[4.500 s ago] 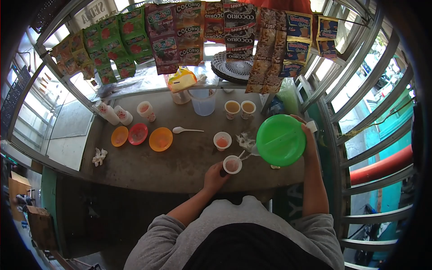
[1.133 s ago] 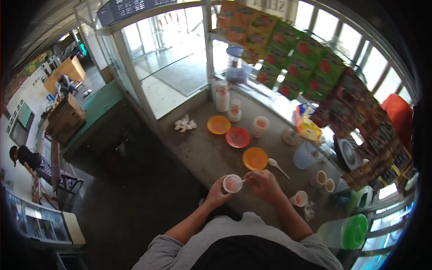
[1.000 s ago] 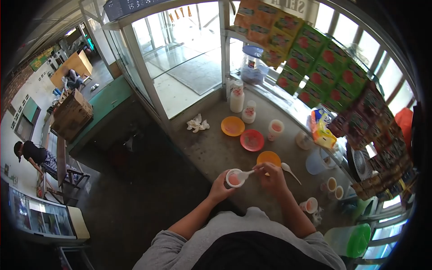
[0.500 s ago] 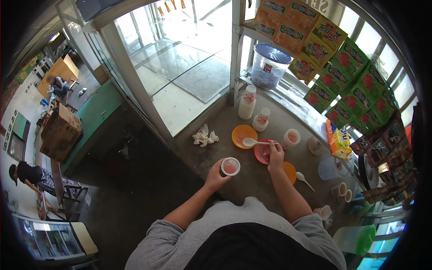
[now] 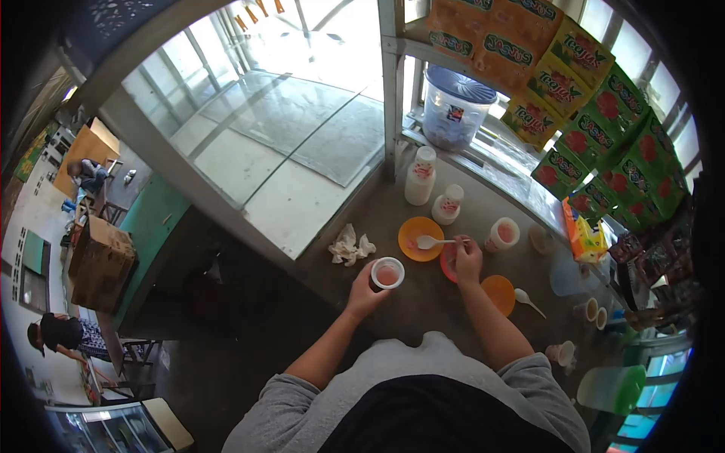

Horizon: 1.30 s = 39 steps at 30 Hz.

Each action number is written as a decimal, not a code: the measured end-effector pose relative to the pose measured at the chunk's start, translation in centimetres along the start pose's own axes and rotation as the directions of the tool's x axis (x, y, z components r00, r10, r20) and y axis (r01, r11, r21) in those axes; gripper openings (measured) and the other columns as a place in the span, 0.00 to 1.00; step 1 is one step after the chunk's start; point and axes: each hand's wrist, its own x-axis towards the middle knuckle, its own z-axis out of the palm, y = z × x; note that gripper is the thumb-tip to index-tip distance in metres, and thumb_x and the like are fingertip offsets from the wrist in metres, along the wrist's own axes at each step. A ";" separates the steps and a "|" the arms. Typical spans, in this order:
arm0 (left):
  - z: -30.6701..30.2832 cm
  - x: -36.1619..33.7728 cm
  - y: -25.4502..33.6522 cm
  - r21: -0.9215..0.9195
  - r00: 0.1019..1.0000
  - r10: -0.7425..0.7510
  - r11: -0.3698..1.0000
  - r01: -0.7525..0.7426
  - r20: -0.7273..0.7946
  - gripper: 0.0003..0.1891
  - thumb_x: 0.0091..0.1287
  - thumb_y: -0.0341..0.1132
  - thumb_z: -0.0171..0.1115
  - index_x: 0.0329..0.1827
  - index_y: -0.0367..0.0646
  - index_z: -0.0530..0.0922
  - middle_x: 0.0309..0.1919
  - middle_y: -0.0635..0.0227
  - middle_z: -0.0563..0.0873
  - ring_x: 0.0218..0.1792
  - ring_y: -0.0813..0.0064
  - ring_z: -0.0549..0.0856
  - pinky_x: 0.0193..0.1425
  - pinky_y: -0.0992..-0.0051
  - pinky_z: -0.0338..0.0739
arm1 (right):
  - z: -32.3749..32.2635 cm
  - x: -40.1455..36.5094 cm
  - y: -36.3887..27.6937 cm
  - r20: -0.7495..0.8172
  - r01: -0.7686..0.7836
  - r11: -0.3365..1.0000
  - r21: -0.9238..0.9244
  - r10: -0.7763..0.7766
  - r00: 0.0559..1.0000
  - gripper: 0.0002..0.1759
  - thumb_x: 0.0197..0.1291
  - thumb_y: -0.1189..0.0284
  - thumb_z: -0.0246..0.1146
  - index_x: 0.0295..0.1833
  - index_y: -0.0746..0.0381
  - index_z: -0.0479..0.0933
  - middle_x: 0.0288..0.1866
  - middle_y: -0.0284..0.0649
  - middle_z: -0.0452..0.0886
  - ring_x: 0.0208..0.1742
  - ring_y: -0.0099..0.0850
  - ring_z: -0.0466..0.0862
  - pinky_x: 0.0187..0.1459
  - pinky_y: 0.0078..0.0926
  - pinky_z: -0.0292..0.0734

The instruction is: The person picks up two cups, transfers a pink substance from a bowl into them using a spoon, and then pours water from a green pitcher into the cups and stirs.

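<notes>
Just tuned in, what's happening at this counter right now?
A person stands at the counter. Their left hand grips a small cup of pink drink. Their right hand holds a white spoon by the handle, its bowl over the orange plate; whether it touches the plate is unclear. A crumpled tissue lies to the left, and another pink-filled cup stands to the right.

A crumpled tissue (image 5: 347,246) lies on the counter (image 5: 381,205) near a stack of cups (image 5: 420,175) (a blue-lidded tub (image 5: 455,108) stands behind).
</notes>
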 end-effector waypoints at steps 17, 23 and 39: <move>0.4 1.4 0.5 -0.046 0.999 -0.007 0.999 0.004 -0.050 0.40 0.54 0.35 0.82 0.71 0.37 0.71 0.62 0.64 0.82 0.61 0.73 0.83 0.69 0.71 0.75 | -0.1 0.0 -1.1 0.094 -0.234 0.938 0.256 0.217 0.972 0.08 0.76 0.66 0.62 0.49 0.59 0.81 0.31 0.32 0.83 0.17 0.18 0.74 0.14 0.16 0.60; 0.4 1.6 1.5 0.028 0.997 0.037 0.999 -0.035 -0.073 0.39 0.54 0.34 0.82 0.70 0.36 0.72 0.61 0.62 0.82 0.62 0.72 0.83 0.68 0.71 0.77 | -1.4 -2.2 -5.0 0.120 -0.174 0.933 0.316 0.142 0.983 0.08 0.77 0.67 0.61 0.48 0.59 0.80 0.28 0.33 0.82 0.19 0.18 0.74 0.18 0.16 0.65; 6.1 -2.4 9.6 0.058 0.980 0.158 0.984 -0.166 0.119 0.42 0.53 0.32 0.82 0.72 0.41 0.70 0.63 0.63 0.81 0.65 0.70 0.82 0.64 0.67 0.84 | -8.0 -14.0 -14.8 0.460 0.932 0.355 -0.072 -0.817 0.347 0.10 0.61 0.80 0.68 0.47 0.60 0.83 0.41 0.43 0.89 0.35 0.37 0.91 0.34 0.30 0.83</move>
